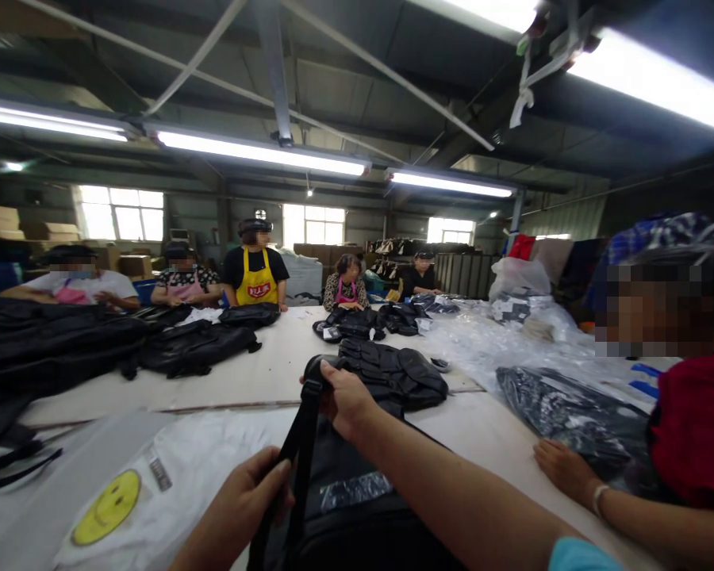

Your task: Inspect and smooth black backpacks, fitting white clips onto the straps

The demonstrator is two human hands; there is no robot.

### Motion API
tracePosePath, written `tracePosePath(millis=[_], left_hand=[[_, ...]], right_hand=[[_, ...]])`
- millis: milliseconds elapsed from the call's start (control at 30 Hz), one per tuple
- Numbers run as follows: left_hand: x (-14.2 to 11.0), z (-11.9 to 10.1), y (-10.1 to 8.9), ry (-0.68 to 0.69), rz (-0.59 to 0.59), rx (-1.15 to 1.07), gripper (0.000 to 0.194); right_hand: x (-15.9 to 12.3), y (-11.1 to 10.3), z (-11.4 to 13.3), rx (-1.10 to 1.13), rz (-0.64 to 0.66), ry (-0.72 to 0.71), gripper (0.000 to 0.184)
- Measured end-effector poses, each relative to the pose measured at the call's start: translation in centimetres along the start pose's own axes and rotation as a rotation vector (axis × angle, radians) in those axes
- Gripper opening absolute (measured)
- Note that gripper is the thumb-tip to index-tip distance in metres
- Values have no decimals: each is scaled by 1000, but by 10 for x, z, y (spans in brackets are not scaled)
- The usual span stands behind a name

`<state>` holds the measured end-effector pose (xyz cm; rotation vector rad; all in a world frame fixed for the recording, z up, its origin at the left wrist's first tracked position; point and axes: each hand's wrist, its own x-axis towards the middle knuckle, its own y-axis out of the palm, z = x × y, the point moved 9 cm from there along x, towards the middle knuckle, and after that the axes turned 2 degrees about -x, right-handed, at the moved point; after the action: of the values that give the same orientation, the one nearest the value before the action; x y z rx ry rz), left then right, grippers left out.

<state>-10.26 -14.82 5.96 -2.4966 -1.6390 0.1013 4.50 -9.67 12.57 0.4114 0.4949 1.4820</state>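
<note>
A black backpack (357,523) lies on the table right in front of me, a small clear plastic packet (355,490) on its surface. My right hand (346,396) grips the upper end of its black shoulder strap (301,444), close to the buckle, and lifts it off the bag. Lower down, my left hand (255,496) is closed around the same strap, thumb on top. Just beyond my right hand lies another black backpack (393,373).
Black bags are piled on the left (53,341). A white plastic bag with a yellow smiley (107,507) lies at front left. On the right, a co-worker's hand (565,472) rests beside a plastic-wrapped black bag (571,412). Several people stand or sit along the far side.
</note>
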Motion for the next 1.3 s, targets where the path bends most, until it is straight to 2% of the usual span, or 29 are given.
tracePosePath(millis=[200, 367, 567, 733, 867, 1033, 1133, 1200, 1300], left_hand=[[-6, 5, -17, -55, -111, -22, 43], [-9, 23, -24, -76, -160, 53, 44], [-22, 49, -11, -90, -146, 154, 46], [-23, 66, 5, -76, -53, 242, 48], [-17, 63, 1, 12, -78, 445, 44], [-6, 69, 14, 14, 79, 615, 47], [4, 63, 4, -4, 35, 715, 32], [12, 51, -7, -21, 11, 686, 38], [22, 17, -11, 24, 137, 333, 58]], right_hand=[[9, -6, 8, 9, -5, -35, 16], [17, -10, 10, 6, -37, -47, 17], [21, -8, 0, -48, -18, -72, 17], [21, -15, -16, -59, -19, -35, 14], [24, -17, -13, -37, 12, -61, 14], [24, -7, 1, -60, 104, -69, 22], [17, 1, 5, -59, 152, -52, 26], [10, 6, 7, -60, 204, -59, 28], [-4, 13, 6, -97, 305, -82, 37]])
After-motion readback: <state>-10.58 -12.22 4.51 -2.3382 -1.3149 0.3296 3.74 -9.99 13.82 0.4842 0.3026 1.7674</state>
